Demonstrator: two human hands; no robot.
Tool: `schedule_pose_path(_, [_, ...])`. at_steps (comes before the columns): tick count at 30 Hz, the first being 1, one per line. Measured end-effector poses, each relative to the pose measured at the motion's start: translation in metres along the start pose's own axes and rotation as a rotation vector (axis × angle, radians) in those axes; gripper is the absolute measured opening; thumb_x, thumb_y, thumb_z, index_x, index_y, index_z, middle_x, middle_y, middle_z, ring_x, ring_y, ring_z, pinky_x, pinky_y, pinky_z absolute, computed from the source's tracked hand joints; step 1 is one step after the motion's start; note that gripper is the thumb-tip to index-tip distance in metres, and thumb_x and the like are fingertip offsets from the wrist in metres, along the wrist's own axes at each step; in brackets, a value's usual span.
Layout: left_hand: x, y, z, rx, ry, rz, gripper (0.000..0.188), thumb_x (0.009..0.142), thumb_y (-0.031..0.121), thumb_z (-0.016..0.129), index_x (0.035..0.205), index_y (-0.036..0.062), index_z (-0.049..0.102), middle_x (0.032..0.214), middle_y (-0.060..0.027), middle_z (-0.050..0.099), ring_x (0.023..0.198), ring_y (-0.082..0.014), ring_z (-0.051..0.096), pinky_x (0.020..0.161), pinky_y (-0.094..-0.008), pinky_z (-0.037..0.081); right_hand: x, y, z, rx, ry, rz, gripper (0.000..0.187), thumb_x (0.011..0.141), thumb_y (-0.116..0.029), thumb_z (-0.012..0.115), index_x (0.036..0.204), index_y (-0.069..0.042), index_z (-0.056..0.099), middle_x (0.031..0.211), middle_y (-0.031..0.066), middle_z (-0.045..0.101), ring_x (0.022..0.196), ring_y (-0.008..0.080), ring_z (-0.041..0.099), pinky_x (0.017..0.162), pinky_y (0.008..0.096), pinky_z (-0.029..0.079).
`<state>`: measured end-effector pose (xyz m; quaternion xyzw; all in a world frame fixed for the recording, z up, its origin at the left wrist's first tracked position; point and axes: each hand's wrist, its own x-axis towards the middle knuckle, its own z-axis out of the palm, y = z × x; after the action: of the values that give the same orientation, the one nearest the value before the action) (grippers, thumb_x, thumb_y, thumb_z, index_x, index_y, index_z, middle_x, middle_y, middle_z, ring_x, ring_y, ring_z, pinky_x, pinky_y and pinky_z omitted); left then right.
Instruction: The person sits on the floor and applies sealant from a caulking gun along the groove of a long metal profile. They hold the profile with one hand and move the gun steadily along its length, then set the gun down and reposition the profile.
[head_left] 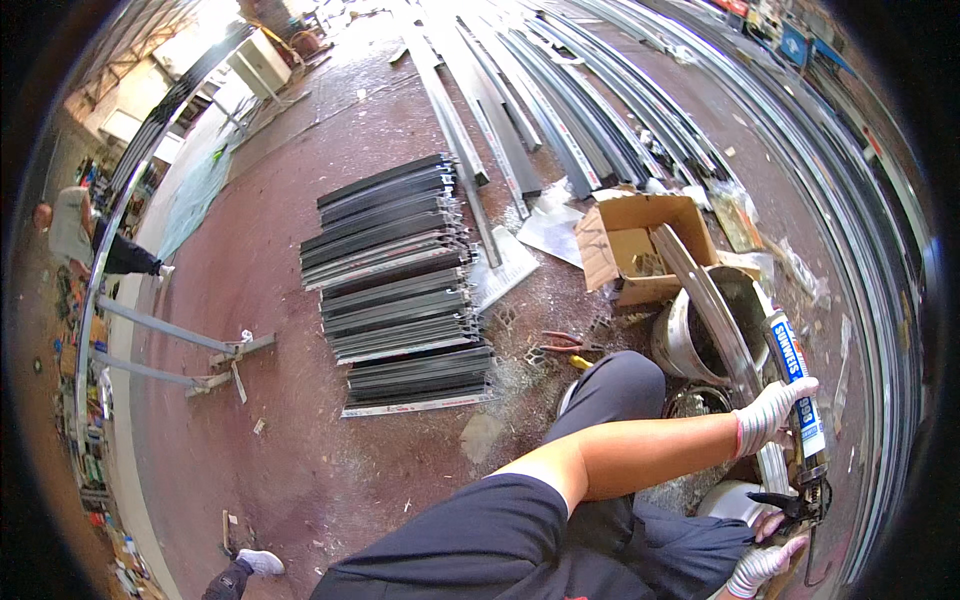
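A caulking gun (806, 506) with a blue-and-white sealant cartridge (810, 435) in it stands nearly upright at the right, nozzle up. My left hand (768, 416), in a striped white glove, is closed round the cartridge's middle. Lower down, my right hand (762, 568), also gloved, has its bare fingertips round the gun's black handle and trigger; part of that grip is hidden. Just left of the cartridge, a long metal profile (708, 305) slants across a dirty white bucket (680, 338).
An open cardboard box (655, 225) sits beyond the bucket. Pliers (572, 348) lie near my knee. Short dark profiles (400, 290) are stacked on the red floor; long profiles (590, 110) run behind and along the right. A metal stand (165, 318) and another person (75, 230) are at left.
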<state>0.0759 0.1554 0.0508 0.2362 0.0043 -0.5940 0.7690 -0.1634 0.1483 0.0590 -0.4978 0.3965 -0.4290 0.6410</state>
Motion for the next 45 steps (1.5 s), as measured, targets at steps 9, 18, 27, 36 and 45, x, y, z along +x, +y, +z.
schedule_pose_path(9, [-0.029,0.041,-0.036,-0.008,0.047,0.017,0.039,0.092,0.05,0.07,0.109,0.0152,0.065,0.095,-0.0038,0.072,0.087,-0.0222,0.073,0.083,-0.052,0.059,0.003,0.013,0.036,-0.265,-0.338,-0.112,0.068,0.101,-0.077,0.032,0.084,-0.012,0.046,0.058,-0.002,0.038,0.055,0.0124,0.041,0.053,0.024,0.03])
schedule_pose_path(18, [-0.024,0.037,-0.043,-0.084,-0.001,-0.085,0.034,0.092,0.045,0.071,0.108,0.0169,0.061,0.093,-0.0031,0.069,0.085,-0.0229,0.073,0.083,-0.0545,0.061,-0.007,-0.013,0.027,-1.558,-0.191,-1.557,0.043,0.096,-0.016,0.068,0.127,0.011,0.053,0.105,0.0221,0.069,0.085,0.0353,0.068,0.087,0.0486,0.058])
schedule_pose_path(27, [-0.02,0.03,-0.041,-0.189,-0.018,-0.13,0.042,0.087,0.046,0.076,0.109,0.0141,0.059,0.099,-0.0052,0.069,0.083,-0.0242,0.07,0.089,-0.0513,0.059,-0.001,0.017,-0.005,-0.977,-0.214,-0.695,0.039,0.099,-0.029,0.069,0.117,0.005,0.064,0.089,0.0184,0.07,0.074,0.0274,0.066,0.066,0.0389,0.055])
schedule_pose_path(36, [-0.057,0.061,-0.041,0.05,-0.138,-0.032,0.032,0.098,0.035,0.063,0.115,0.0071,0.062,0.094,-0.0095,0.071,0.081,-0.0258,0.073,0.078,-0.0413,0.061,-0.006,0.011,0.025,-0.915,-0.148,-0.806,0.06,0.096,-0.042,0.073,0.132,0.004,0.059,0.119,0.0138,0.066,0.108,0.0246,0.063,0.094,0.0372,0.051])
schedule_pose_path(45, [-0.051,0.041,-0.033,0.068,-0.017,-0.091,0.051,0.094,0.045,0.073,0.125,0.0081,0.056,0.11,-0.0101,0.069,0.106,-0.0284,0.071,0.098,-0.0484,0.057,-0.004,0.036,0.006,-0.55,-0.077,-0.383,0.047,0.092,-0.035,0.08,0.121,-0.003,0.064,0.099,0.0024,0.067,0.086,0.0147,0.062,0.079,0.031,0.05])
